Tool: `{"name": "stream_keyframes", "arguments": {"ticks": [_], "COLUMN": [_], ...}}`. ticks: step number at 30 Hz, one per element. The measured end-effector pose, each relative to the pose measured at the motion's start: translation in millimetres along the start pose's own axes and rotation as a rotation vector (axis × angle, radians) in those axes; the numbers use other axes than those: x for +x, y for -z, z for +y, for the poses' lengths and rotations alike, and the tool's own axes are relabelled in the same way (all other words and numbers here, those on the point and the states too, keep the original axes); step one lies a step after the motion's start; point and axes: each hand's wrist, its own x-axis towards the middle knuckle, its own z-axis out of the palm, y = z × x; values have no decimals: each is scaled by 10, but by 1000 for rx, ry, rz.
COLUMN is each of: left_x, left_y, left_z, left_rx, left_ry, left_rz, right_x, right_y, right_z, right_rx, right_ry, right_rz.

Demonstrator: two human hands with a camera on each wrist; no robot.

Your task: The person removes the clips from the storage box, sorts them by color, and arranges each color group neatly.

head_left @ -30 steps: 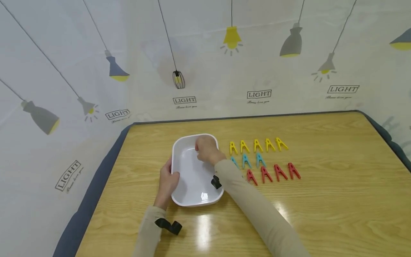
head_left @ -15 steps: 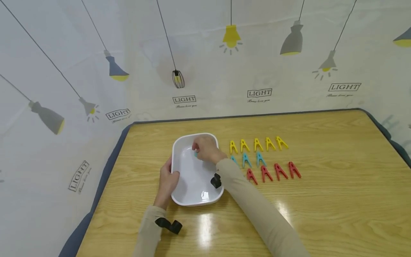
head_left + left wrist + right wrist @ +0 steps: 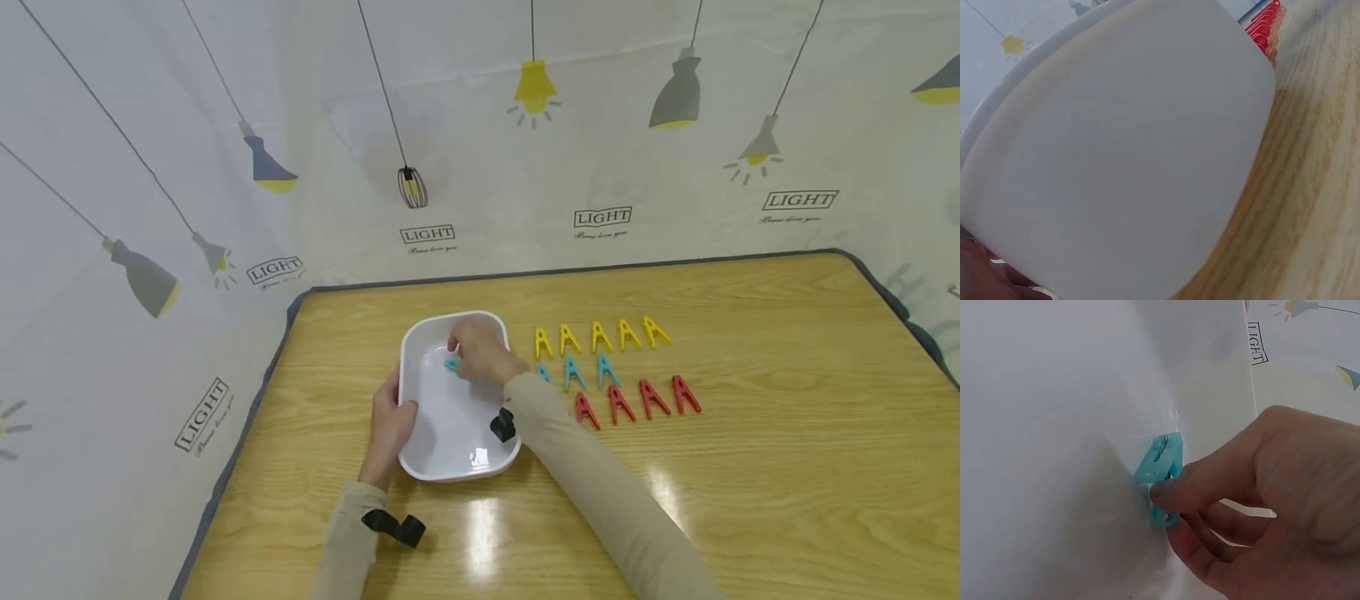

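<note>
The right hand (image 3: 480, 354) pinches a blue clip (image 3: 1161, 469) between thumb and fingers inside the white tray (image 3: 442, 462), near its far end; the clip's long axis points away from the fingertips. The left hand (image 3: 392, 425) grips the tray's left rim.

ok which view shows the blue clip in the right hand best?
Right wrist: the blue clothespin fills mid-frame, pinched by the right hand over the white tray. Head view shows only a blue sliver beside the fingers. Left wrist view shows none of it, only tray wall.
</note>
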Motion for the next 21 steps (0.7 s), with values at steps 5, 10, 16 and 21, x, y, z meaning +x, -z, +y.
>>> {"name": "stream_keyframes", "arguments": {"ticks": [5,10,16,21], "left_x": [0,13,16,20], "left_y": [-4,0,0,6], "left_z": [2,6,-6,-16], "left_rx": [3,0,2,13], "left_ry": [-3,12,10,32], "left_rz": [10,8,3,-1], "right_x": [-10,7,-19,-74], "right_y": [-10,-17,-10,19], "right_z": [-10,6,-6,-42], "right_rx": [-17,36,230,376], "right_ry": [-26,-13,40,93], "right_rz": [23,112,225,353]}}
